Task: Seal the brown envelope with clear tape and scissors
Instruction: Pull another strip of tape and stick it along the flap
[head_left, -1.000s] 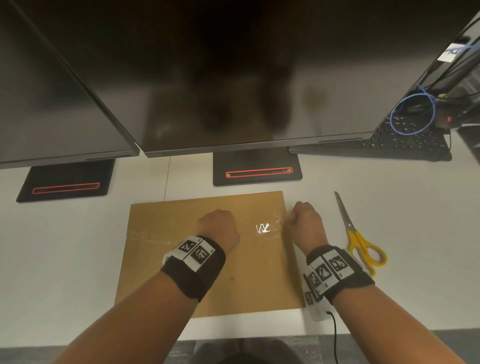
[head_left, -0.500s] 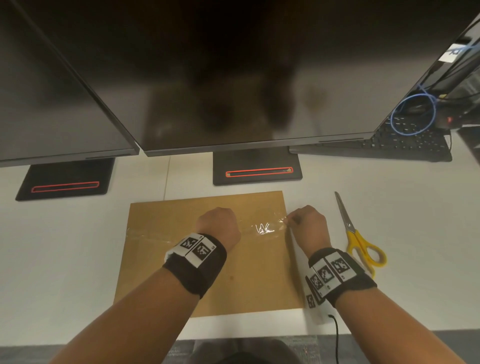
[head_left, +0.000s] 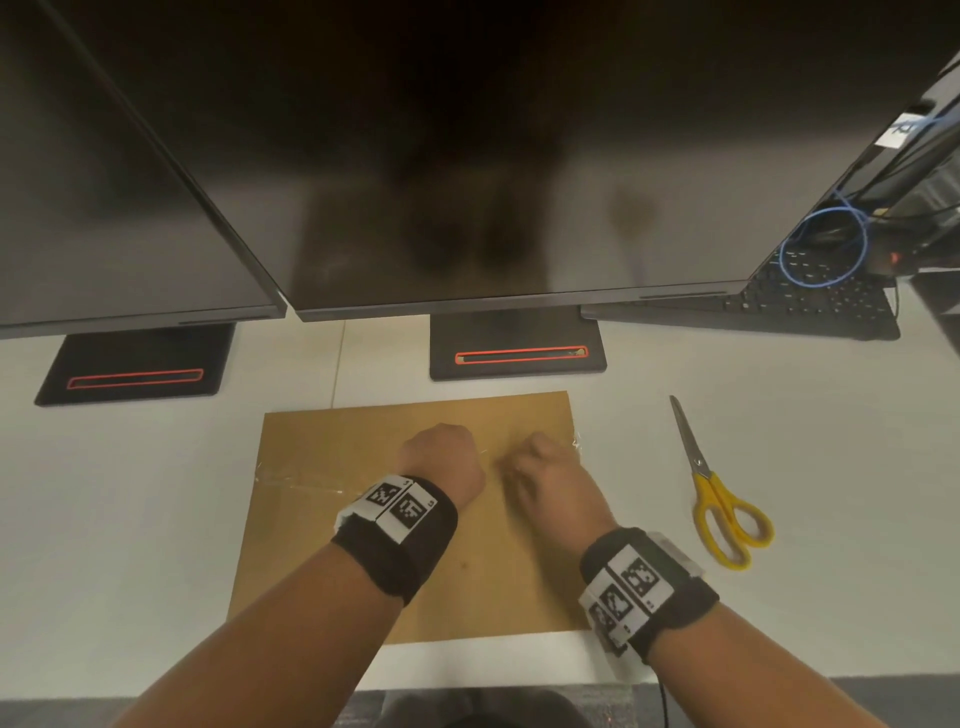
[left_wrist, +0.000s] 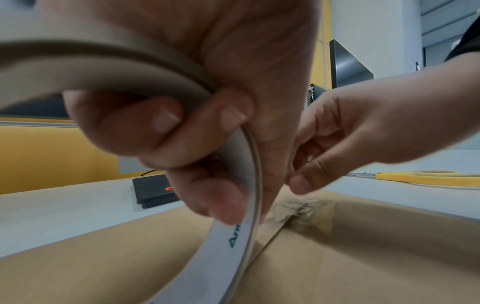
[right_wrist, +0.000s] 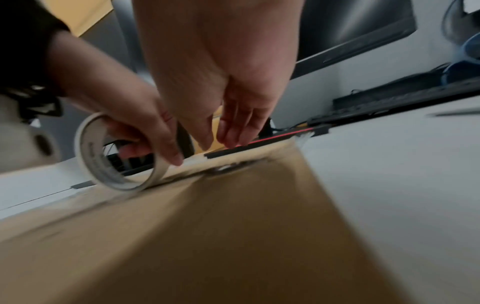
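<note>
Gripping the tape roll (right_wrist: 116, 156) on the brown envelope (head_left: 363, 545), left hand (head_left: 441, 462) curls round it; right hand (head_left: 550, 478), fingers straight, presses tape beside it, scissors (head_left: 722, 499) right of the envelope.

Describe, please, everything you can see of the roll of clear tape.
The roll of clear tape is a thin ring with a pale cardboard core bearing green print. It stands on edge on the brown envelope, near the flap seam. The left hand grips it, fingers curled through its hole. A strip of tape already lies along the seam, wrinkled near the right hand.
</note>
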